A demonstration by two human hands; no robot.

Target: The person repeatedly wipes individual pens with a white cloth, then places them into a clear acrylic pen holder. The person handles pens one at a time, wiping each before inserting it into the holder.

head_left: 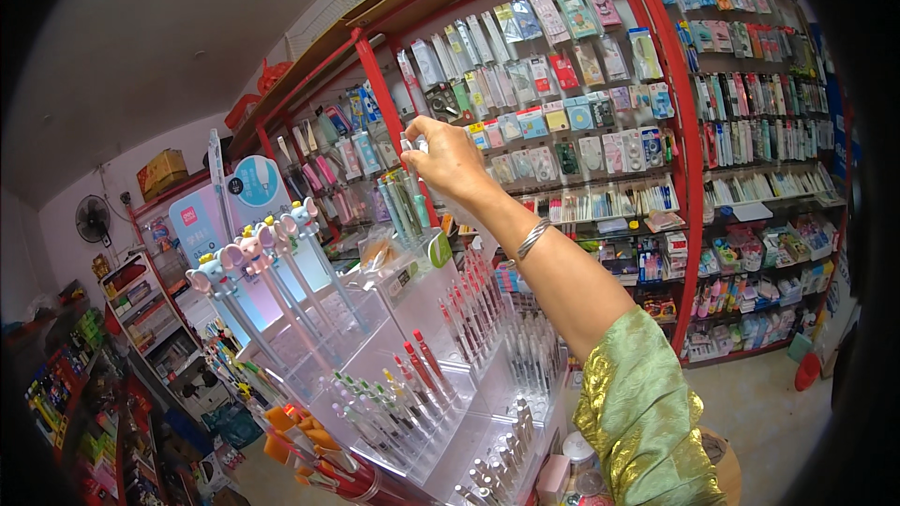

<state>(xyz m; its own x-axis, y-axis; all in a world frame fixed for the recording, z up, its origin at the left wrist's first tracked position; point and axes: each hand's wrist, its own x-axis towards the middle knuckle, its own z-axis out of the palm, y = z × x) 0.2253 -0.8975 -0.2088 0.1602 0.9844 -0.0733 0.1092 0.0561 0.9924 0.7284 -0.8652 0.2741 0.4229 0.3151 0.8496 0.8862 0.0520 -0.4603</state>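
My right hand (443, 154), wearing a twisted metal bracelet at the wrist, reaches up over a clear acrylic pen display (415, 309). Its thumb and fingers pinch a small pale object (415, 144), perhaps a pen's top, mostly hidden by the fingers. Just below stand green and grey pens (404, 207) in the top of the display. Elephant-topped pens (253, 253) rise at the left of it. Red-capped pens (429, 358) and clear pens (531, 351) stand upright in its lower tiers. My left hand is out of view.
Red-framed shelves (685, 154) hung with packaged stationery line the wall behind. Orange-tipped brushes (302, 436) stand at the lower front. A wall fan (93, 218) and a white rack (151, 316) are at left. A red bin (807, 371) sits on the floor at right.
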